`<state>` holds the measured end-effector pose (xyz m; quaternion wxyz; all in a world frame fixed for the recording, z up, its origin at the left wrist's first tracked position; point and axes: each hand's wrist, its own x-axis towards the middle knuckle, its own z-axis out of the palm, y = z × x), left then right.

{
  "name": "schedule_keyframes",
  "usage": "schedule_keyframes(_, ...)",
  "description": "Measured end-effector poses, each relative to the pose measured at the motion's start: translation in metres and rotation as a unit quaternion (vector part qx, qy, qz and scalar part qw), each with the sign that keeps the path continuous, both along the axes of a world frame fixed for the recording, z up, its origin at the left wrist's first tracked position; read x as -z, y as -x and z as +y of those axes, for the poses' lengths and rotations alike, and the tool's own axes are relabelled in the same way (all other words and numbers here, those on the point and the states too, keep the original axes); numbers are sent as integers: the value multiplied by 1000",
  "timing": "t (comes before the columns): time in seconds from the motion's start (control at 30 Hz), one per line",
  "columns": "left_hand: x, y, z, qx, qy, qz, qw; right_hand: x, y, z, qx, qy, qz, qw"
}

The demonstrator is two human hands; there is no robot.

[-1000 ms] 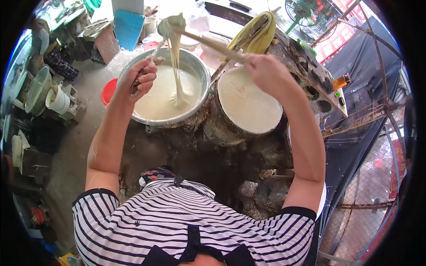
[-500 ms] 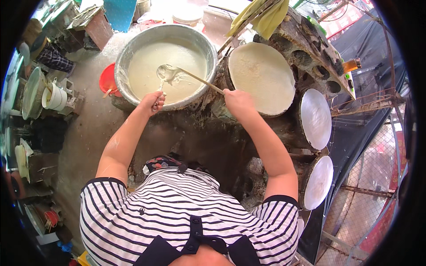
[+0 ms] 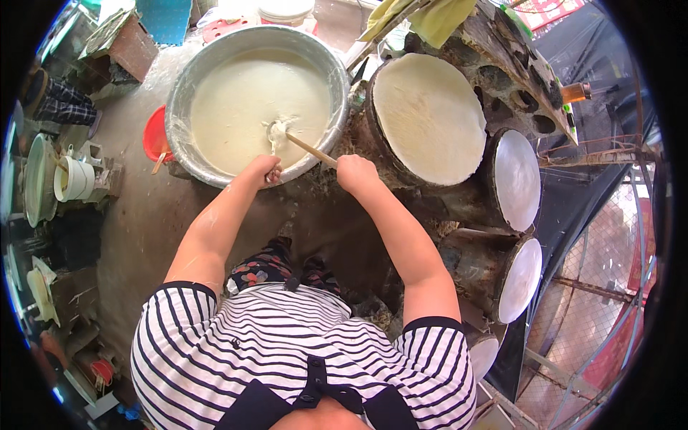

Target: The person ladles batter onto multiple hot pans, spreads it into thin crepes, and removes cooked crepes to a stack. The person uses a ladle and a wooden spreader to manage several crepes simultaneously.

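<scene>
A wide grey metal basin [image 3: 179,97] holds thick, creamy white batter [image 3: 247,93]. My right hand [image 3: 357,174] is closed around the wooden handle [image 3: 309,149] of a ladle, just outside the basin's near right rim. The ladle's head [image 3: 279,132] is over the batter near that side and coated with it. My left hand [image 3: 266,171] is closed at the near rim on a slim, batter-covered utensil [image 3: 273,145] that reaches to the ladle's head; its kind is not clear. Right of the basin, a thin round sheet of batter [image 3: 430,118] covers a steamer top.
Round pale-topped steamers [image 3: 517,179] curve down the right side. A red bucket [image 3: 154,136] with a stick touches the basin's left. A white bucket [image 3: 75,179] stands farther left. Yellow-green cloth [image 3: 441,25] hangs above the covered steamer, near a rack with holes [image 3: 527,97].
The ladle's head has come nearer to me across the basin. My right hand has moved left and slightly down, my left hand slightly right; the two are closer together. The view has shifted a little.
</scene>
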<state>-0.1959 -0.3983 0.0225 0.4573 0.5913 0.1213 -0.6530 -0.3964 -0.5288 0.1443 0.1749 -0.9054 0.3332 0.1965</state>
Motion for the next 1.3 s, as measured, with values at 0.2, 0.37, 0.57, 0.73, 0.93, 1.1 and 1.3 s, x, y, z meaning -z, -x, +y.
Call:
schedule_keyframes(0.2, -55, -13, 16, -121, 165, 264, 943, -44, 32, 4, 24, -11, -21, 999)
schedule_keyframes(0.37, -168, -15, 25, -141, 297, 295, 897, -155, 50, -3, -4, 40, -96, 995)
schedule_keyframes(0.57, -339, -4, 55, -83, 426, -24, 901, -285, 70, -11, -29, 208, -268, 940)
schedule_keyframes(0.73, -329, -30, 75, -50, 435, -73, 896, -243, 92, -15, -86, 406, -316, 853)
schedule_keyframes(0.93, -262, -28, 88, -88, 304, 219, 923, -144, 150, 6, 80, 321, -468, 819)
schedule_keyframes(1.1, -289, 22, 103, -43, 196, 160, 966, -81, 194, 92, 323, 89, -526, 782)
schedule_keyframes(1.3, -364, 135, 67, 259, 216, -57, 940, -27, 279, 216, 595, -49, -653, 466)
